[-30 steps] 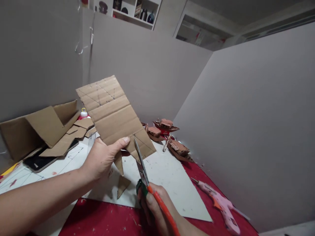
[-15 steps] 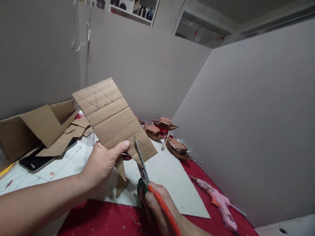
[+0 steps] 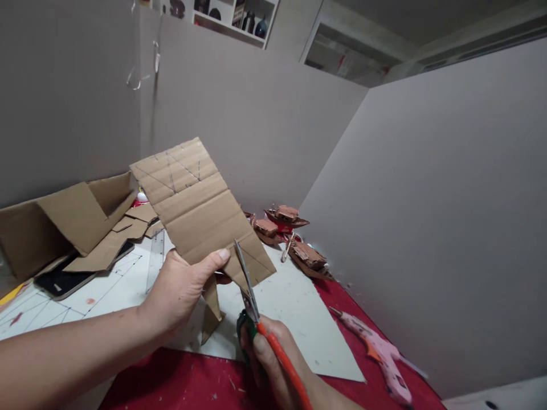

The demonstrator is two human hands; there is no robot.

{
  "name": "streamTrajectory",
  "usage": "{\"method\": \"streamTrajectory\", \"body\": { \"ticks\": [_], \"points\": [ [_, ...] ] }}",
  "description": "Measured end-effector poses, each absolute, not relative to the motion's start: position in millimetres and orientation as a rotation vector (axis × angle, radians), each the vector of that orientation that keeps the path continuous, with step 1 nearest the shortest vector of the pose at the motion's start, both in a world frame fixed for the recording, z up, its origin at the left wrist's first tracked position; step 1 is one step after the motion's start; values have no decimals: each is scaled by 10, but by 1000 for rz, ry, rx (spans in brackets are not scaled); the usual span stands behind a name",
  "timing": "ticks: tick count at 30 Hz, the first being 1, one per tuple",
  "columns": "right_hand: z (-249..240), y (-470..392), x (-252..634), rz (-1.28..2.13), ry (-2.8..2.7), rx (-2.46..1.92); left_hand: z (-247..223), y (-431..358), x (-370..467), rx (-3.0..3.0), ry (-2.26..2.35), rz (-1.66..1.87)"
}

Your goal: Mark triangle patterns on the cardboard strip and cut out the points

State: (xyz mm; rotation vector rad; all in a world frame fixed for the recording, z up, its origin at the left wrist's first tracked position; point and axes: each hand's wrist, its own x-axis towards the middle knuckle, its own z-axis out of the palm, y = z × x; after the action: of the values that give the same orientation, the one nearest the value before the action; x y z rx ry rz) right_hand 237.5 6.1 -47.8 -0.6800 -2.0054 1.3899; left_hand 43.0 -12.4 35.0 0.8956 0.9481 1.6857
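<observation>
My left hand (image 3: 182,285) grips a sheet of corrugated cardboard (image 3: 200,210) by its lower edge, thumb on the front face. Pencil lines cross the sheet's upper part, and it is held tilted above the table. In my right hand (image 3: 277,359) is a pair of scissors (image 3: 252,302) with orange and green handles. One blade lies across the front of the sheet near its lower right corner, so the cardboard is between the blades. Below my left hand a narrow cardboard strip hangs down, close to a pointed cardboard scrap (image 3: 211,327) on the white paper.
A pink glue gun (image 3: 380,353) lies on the red cloth (image 3: 171,381) at the right. Several small model boats (image 3: 307,256) stand behind. To the left are cardboard pieces (image 3: 77,216), a phone (image 3: 64,285), a clear ruler (image 3: 155,256) and white paper (image 3: 316,330) with drawn lines.
The cardboard sheet and my left hand have shifted slightly right and down. The scissors stay nearly in place on the sheet.
</observation>
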Motion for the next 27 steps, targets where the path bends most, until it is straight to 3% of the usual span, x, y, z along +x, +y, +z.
{"method": "streamTrajectory", "body": {
  "ticks": [27],
  "points": [
    [-417, 43, 2376, 1423, -1949, -647, 400, -155, 432, 885, 973, 1689]
  ]
}}
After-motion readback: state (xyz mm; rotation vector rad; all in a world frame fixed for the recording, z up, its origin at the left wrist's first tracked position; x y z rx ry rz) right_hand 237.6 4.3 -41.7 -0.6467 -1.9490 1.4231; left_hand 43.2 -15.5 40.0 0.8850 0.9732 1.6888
